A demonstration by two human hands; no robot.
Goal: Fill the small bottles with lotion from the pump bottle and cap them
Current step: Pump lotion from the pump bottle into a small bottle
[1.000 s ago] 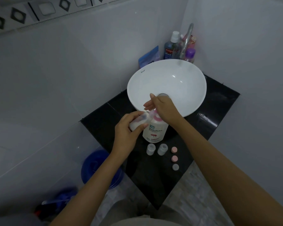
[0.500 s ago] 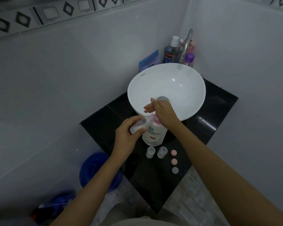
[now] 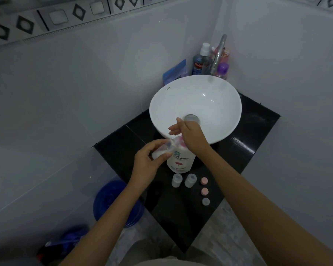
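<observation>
Crowding pump bottle [image 3: 181, 160] at basin rim [image 3: 190, 139]: L hand [image 3: 148, 162] w/ small bottle [image 3: 161, 150]

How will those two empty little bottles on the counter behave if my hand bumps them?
The two small bottles look like thin clear plastic and seem empty, so probably very light. Standing upright and uncapped on the glossy black counter, they would likely slide or tip easily. Being round, a fallen one could roll toward the edge.
</observation>
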